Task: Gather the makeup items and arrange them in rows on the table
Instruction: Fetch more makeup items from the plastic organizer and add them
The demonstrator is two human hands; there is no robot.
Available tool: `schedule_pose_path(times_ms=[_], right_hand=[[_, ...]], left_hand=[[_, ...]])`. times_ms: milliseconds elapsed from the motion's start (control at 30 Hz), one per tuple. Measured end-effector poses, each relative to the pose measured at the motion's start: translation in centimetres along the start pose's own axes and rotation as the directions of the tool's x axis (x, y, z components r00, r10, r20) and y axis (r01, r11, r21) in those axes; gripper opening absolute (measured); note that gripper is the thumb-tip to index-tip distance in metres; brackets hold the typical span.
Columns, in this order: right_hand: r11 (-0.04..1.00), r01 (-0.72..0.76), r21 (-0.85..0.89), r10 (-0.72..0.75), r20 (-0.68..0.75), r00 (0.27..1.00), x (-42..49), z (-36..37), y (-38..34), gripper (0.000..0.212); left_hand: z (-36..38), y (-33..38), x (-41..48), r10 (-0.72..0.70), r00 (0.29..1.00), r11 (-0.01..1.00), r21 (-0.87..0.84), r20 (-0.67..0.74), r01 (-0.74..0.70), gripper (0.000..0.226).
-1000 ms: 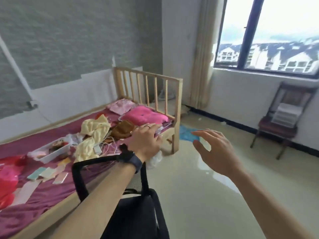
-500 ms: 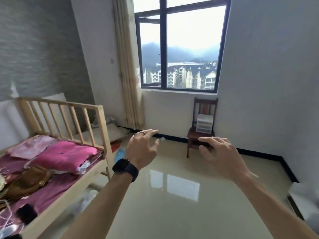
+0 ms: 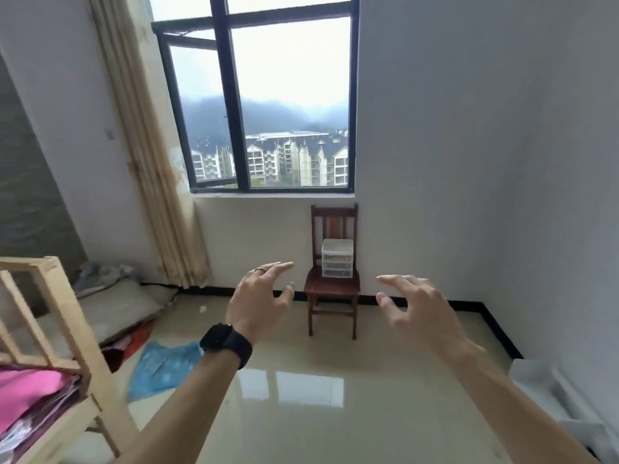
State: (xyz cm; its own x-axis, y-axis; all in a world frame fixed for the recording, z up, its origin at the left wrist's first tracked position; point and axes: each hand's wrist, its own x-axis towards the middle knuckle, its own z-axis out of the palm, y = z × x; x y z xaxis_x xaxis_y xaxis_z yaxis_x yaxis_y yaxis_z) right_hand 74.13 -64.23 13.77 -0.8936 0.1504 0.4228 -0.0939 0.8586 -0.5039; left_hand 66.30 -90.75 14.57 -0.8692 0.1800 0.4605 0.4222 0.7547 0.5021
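Pale walls (image 3: 485,128) and a glossy floor (image 3: 335,430) fill my feed, with a window (image 3: 288,95) straight ahead. At far left a wooden bed rail (image 3: 67,329) edges in, and a blue cloth (image 3: 160,366) lies on the tiles beside it. Next, my left hand (image 3: 259,301) is raised, fingers spread and lightly bent, holding nothing. Between the hands a dark chair (image 3: 331,289) against the wall carries a small clear drawer unit (image 3: 337,258). I suspect that is why both arms reach that way. My right hand (image 3: 418,306) is likewise loose and empty. No makeup items or table are in view.
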Motion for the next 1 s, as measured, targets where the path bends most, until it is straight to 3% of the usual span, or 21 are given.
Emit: schedule_pose_path(times_ms=[400,733,1000], right_hand=[[0.983,-0.176,0.046,0.176,0.017,0.984,18.6,8.2,8.9,0.032],[0.944,-0.263,0.201,0.247,0.103,0.964,35.2,20.3,21.2,0.03],[0.795,-0.441,0.415,0.361,0.261,0.895,49.4,28.3,30.1,0.022]], left_hand=[[14.5,-7.7,21.3,0.008,0.99,0.998,-0.066,0.138,0.001,0.042],[30.0,-14.5,37.6,-0.076,0.967,0.995,-0.038,0.244,0.088,0.041],[40.4,-19.7,50.4,-0.228,0.924,0.972,0.019,0.308,0.233,0.042]])
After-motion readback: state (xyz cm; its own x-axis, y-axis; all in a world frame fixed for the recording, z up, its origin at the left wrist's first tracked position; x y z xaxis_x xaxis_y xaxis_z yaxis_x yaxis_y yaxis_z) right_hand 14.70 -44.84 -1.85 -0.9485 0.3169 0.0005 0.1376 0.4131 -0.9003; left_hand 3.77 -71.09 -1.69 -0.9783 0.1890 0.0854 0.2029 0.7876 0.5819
